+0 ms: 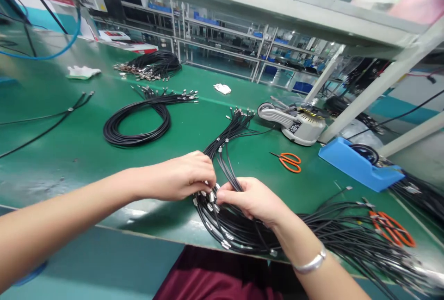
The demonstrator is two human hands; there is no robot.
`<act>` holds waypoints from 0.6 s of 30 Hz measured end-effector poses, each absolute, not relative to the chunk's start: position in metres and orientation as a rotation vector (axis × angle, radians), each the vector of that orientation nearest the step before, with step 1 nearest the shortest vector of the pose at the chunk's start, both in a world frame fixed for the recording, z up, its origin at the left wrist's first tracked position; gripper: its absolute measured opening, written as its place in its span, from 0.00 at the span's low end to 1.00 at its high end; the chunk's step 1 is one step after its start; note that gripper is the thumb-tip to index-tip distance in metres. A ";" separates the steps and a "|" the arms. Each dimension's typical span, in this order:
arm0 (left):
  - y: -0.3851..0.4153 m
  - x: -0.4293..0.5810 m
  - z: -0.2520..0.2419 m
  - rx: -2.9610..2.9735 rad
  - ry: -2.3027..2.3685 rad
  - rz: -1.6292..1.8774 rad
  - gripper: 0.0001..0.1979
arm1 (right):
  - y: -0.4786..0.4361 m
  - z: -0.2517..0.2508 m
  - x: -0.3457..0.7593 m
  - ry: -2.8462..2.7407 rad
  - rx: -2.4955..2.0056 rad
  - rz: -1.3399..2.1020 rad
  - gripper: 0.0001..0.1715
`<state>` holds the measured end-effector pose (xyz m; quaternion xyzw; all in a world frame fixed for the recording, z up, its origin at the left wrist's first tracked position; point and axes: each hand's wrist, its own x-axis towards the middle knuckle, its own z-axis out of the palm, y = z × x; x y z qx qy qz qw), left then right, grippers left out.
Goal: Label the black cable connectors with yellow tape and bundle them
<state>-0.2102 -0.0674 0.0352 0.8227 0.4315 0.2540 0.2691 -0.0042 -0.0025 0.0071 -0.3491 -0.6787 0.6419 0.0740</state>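
My left hand (194,175) is closed in a pinch at the metal-tipped ends of black cables, just left of my right hand. My right hand (251,198) is closed round several black cables, with thumb and fingertips near the same silver connectors (211,196). Just what lies between the left fingertips is hidden. Below and to the right, a thick bundle of black cables (333,230) runs along the front edge of the green table (86,170). Beyond my hands, more cable ends (239,117) with silver tips fan out on the tabletop.
Left of my hands lies a coiled cable bundle (138,140), with another cable pile (156,64) behind. Orange-handled scissors (291,162), a grey machine (301,126) and a blue tape dispenser (360,165) are on the right. Orange handles (391,228) rest on the near cables. A shelf beam (243,1) crosses overhead.
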 end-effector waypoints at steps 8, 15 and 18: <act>-0.031 -0.212 0.059 2.234 1.154 0.667 0.06 | 0.002 0.012 0.002 -2.003 -1.068 1.931 0.12; -0.019 -0.268 0.056 1.827 1.565 1.185 0.04 | -0.005 0.012 0.004 -2.037 -1.048 1.978 0.10; -0.046 -0.242 0.033 1.611 1.703 1.334 0.06 | -0.006 0.013 0.000 -2.008 -1.077 1.897 0.11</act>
